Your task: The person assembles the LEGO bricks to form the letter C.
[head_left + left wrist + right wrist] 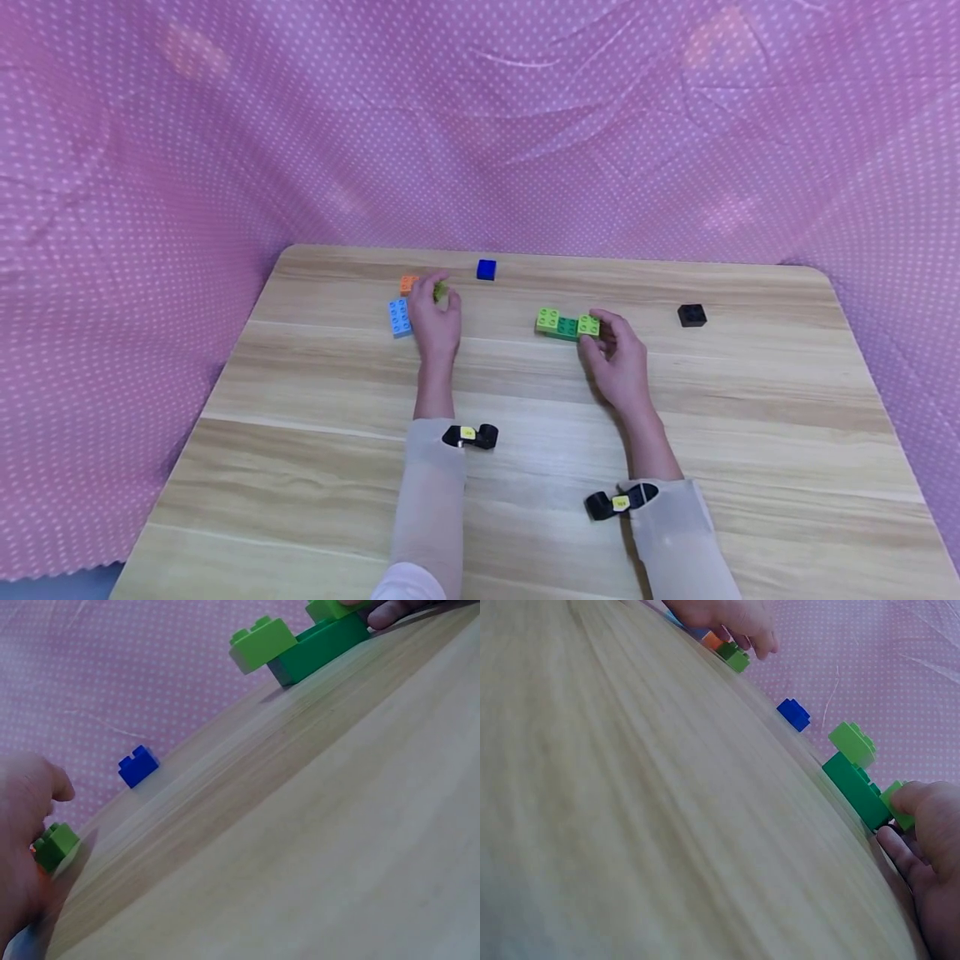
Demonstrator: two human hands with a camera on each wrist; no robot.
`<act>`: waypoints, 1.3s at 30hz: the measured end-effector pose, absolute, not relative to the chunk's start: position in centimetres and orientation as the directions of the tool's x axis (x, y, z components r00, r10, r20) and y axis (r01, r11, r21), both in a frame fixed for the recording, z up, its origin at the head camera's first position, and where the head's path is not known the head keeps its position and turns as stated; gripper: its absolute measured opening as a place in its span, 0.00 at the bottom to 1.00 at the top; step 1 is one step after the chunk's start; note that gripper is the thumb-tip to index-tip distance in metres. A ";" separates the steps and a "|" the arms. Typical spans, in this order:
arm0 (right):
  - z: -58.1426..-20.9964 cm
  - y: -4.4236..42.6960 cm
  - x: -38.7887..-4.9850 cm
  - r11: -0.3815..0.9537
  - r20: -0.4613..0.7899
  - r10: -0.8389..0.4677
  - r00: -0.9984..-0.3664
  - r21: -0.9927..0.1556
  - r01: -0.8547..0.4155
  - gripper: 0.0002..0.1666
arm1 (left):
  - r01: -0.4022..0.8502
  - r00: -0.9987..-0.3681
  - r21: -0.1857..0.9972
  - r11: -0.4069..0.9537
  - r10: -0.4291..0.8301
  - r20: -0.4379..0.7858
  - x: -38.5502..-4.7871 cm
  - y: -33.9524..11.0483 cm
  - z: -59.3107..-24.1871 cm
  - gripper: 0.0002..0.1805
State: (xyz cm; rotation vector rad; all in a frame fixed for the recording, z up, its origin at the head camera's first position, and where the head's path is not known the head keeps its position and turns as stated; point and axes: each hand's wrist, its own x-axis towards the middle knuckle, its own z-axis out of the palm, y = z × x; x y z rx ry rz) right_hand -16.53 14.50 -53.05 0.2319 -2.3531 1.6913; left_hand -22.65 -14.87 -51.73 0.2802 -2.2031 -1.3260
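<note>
My right hand pinches the right end of a small build of toy building bricks between thumb and fingers. The build has a dark green brick underneath. A lime brick sits on its left end and another lime brick on its right end, under my fingers. On the left, my left hand hovers with bent, spread fingers over a green brick on the table. A gap shows between fingertips and brick in the right wrist view. Beside that hand lie an orange brick and a light blue brick.
A dark blue brick lies near the table's back edge, between the hands. To the right of my right hand is a black brick. Pink dotted cloth hangs behind and beside the wooden table.
</note>
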 end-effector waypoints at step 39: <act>-53.0 14.4 -16.7 0.301 0.272 -0.003 -0.962 -0.918 -0.260 0.28 | 0.292 -0.953 0.845 0.448 0.063 0.296 -22.4 -12.0 -51.9 0.29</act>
